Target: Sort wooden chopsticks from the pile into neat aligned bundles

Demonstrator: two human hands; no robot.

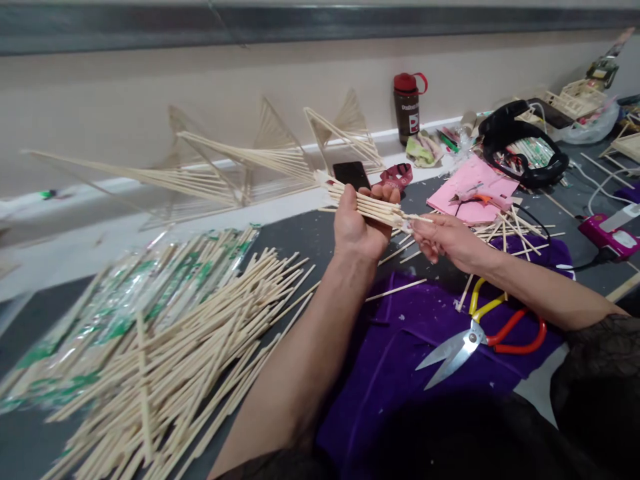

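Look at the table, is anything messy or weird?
The red-and-yellow-handled metal scissors lie open on the purple cloth, which looks careless. Loose, pale wooden sticks sprawl crisscrossed beside the tidier sticks in green-printed clear plastic. The pale stick bundle in the left hand looks neat.

Beyond the left grip (364, 228), a pale wall (95, 100) spans the view. High above the grip, a grey horizontal rail (320, 28) crosses it. A white ledge (65, 257) follows the wall's foot behind the grip; the dark grey counter (293, 230) extends below and to both sides, under soft, muted light.
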